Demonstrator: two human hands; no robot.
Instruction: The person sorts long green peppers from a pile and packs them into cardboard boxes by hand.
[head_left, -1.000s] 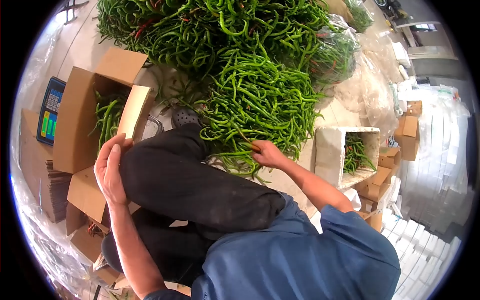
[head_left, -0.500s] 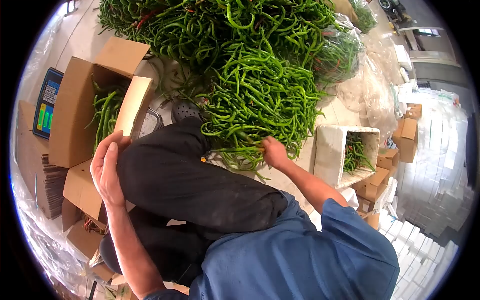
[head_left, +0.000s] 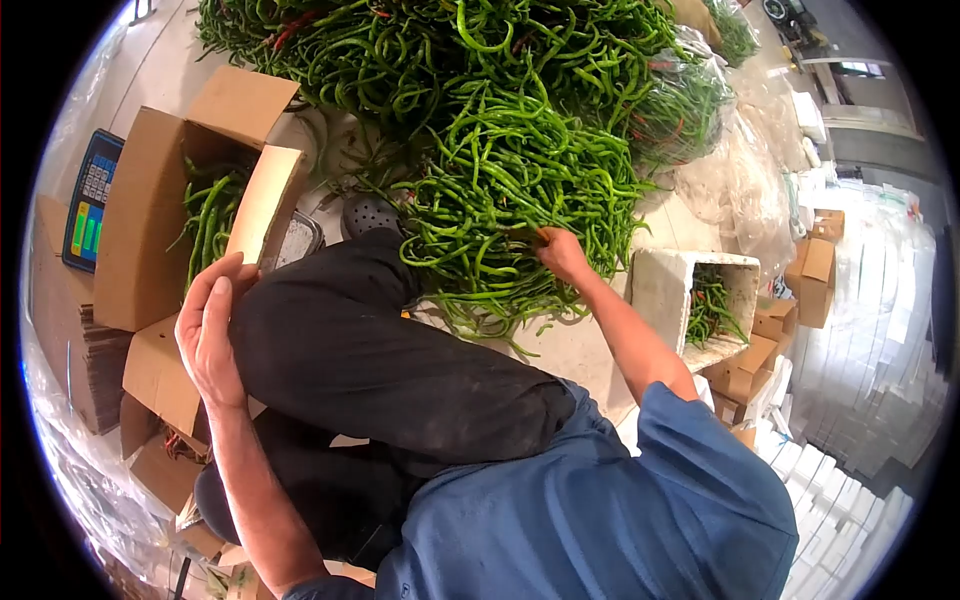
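A big heap of long green chili peppers [head_left: 520, 180] lies on the floor in front of me. My right hand [head_left: 562, 255] is at the near right part of the heap, its fingers closed on green peppers there; how many is hidden. My left hand [head_left: 212, 325] rests against my bent knee, fingers stretched out and holding nothing. Just beyond those fingers stands an open cardboard box [head_left: 140, 220] with green chili peppers [head_left: 212, 215] inside.
A scale with a keypad [head_left: 92, 200] stands left of the box. On the right, a white foam box [head_left: 660, 300] lies on its side with peppers inside. Behind it are a clear bag of peppers [head_left: 685, 105] and small cartons [head_left: 812, 275]. My shoe [head_left: 370, 216] touches the heap's edge.
My right hand has moved up and slightly right, from the heap's near edge farther into the peppers. My left hand stays by the knee.
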